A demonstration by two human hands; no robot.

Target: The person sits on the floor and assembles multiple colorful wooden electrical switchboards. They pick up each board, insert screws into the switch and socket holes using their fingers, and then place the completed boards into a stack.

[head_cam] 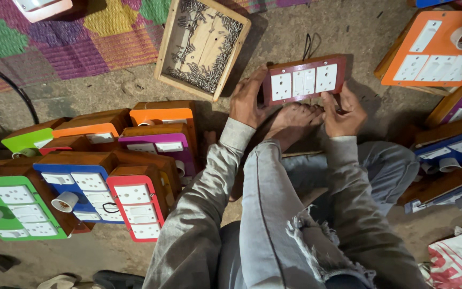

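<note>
Holding the maroon switch board (304,79) upright on the floor beyond our bare foot (294,119), our left hand (247,100) clasps its left end; our right hand (342,111) pinches its lower right edge.

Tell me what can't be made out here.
- Head view: the bottom edge of the dark red switch board is hidden by the foot.
- Left hand: the board hides its fingertips.
- Right hand: anything in its grip is too small to tell.
- Orange board: cut off by the right edge.
</note>
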